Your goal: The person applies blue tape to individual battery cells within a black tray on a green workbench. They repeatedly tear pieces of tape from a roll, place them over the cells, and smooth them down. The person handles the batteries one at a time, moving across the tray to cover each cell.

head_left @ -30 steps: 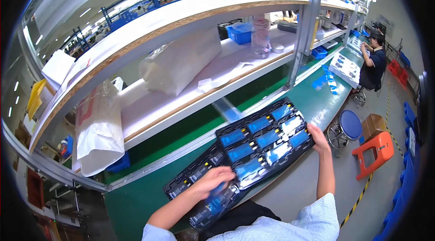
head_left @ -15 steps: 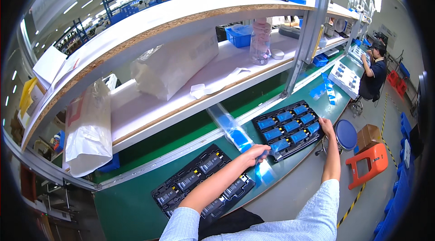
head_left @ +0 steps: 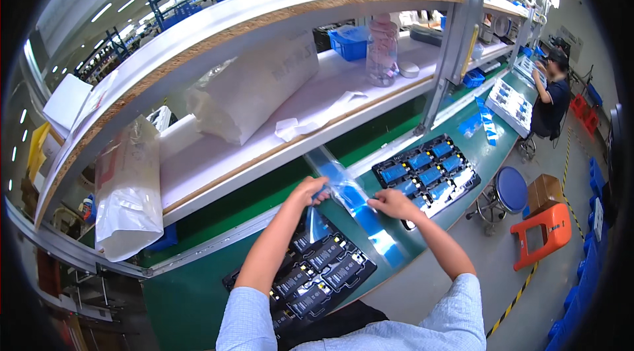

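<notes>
1. The left hand (head_left: 312, 191), at the centre of the frame, has thumb and fingers drawn together on a clear film piece (head_left: 317, 224), which hangs below it toward the lower-left tray.
2. The right hand (head_left: 398, 206), just right of centre, has thumb and fingertips nearly together beside the right edge of a blue-and-clear film strip (head_left: 360, 209); whether it has hold of the strip cannot be told.
3. That strip slants from the centre of the frame down toward the lower right, across the green workbench (head_left: 191, 295), passing between two black trays.
4. The lower-left tray (head_left: 366, 274), at the bottom centre of the frame, holds flat black battery-like packs (head_left: 325, 254) with pale print; the left forearm covers part of it.
5. The right-hand tray (head_left: 462, 193), right of centre, holds rows of blue-faced packs (head_left: 394, 173), some of them bright with glare. The right hand overlaps its lower-left corner in view.
6. Above the bench, upper centre, a white shelf (head_left: 211, 179) bears a clear bottle (head_left: 382, 54), a round white lid (head_left: 409, 70), a blue bin (head_left: 349, 44) and a large translucent plastic bag (head_left: 254, 90).
7. At the right, a round blue-seated stool (head_left: 508, 188) stands near a cardboard box (head_left: 543, 194) and an orange stool (head_left: 541, 232).
8. In the upper right, a co-worker (head_left: 558, 97) sits beside a white tray (head_left: 510, 105).
</notes>
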### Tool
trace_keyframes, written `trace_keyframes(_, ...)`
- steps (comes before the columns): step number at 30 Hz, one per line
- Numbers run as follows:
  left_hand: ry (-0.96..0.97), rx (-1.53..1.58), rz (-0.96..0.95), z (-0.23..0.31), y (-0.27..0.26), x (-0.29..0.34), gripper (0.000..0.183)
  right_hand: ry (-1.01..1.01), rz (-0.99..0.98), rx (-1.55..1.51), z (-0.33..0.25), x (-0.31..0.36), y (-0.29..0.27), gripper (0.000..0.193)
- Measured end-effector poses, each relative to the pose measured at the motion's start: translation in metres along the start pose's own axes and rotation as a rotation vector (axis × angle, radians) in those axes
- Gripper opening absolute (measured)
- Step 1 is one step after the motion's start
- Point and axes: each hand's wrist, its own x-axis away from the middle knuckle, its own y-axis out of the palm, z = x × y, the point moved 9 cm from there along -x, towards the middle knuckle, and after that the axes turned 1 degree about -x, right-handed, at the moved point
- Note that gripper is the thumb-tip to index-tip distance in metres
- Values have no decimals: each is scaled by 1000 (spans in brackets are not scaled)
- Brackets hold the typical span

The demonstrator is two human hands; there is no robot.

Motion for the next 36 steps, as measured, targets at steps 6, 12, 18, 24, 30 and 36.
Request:
trace_keyframes(6, 108, -48, 145, 5, 14, -25, 28, 184, -88, -30, 22, -43, 32, 47)
trace_keyframes(12, 99, 250, 48, 13, 13, -7, 19, 245, -43, -382, 23, -54, 40, 35)
trace_keyframes(18, 107, 789, -44, 7, -14, -24, 16, 528, -314, -997, -19, -53, 68, 36)
trace_keyframes(24, 105, 943, -439, 32, 13, 61, 20, 290, -303, -1096, -107, -20, 8, 33)
trace_keyframes(30, 321, 908, -592, 66, 34, 239, 15, 85, -226, -983, -209, 76, -72, 45)
trace_keyframes(36, 631, 682, -447, 73, 14, 407, 34, -273, -290, -916, -311, 168, -97, 63)
